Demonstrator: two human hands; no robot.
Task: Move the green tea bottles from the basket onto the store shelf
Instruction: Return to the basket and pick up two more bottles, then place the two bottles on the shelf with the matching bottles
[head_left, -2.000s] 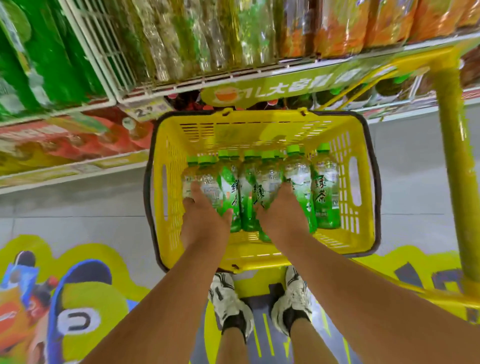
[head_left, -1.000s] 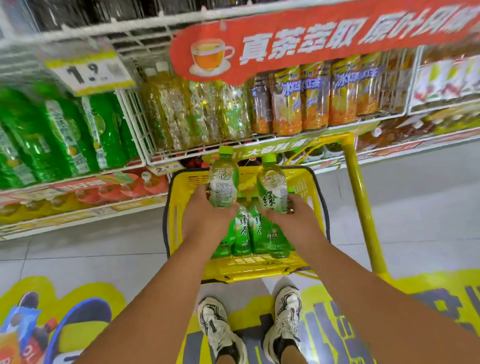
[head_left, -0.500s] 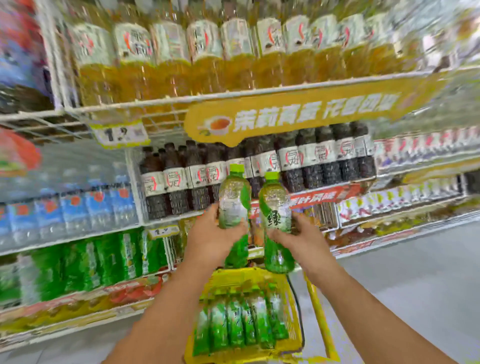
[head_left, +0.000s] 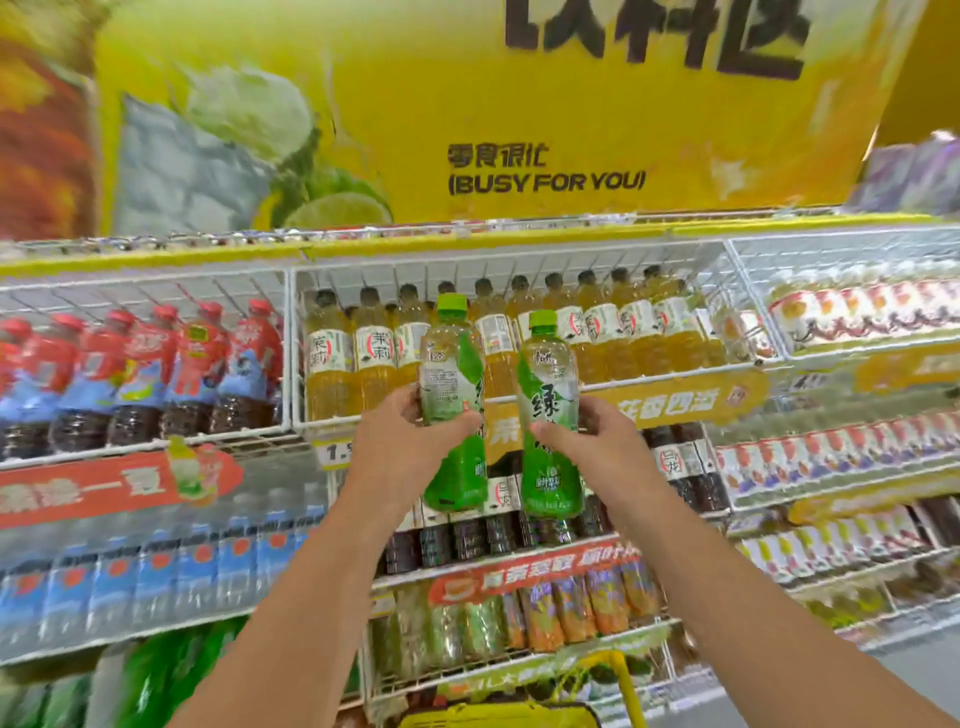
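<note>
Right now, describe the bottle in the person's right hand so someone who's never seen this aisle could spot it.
Start at the big yellow banner over the shelves, then drop to the wire shelf of amber tea bottles beneath it. In front of those, two green-capped bottles are held up; the right hand grips the green tea bottle on the right. Unlike the left-hand bottle, it shows a large green character and sits lower.

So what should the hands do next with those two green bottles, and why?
Probably push both forward and set them on a shelf. The left hand grips one green tea bottle and the right hand grips the other green tea bottle, both upright in mid-air before the top wire shelf of yellow tea bottles. Neither stands on anything yet.
</note>
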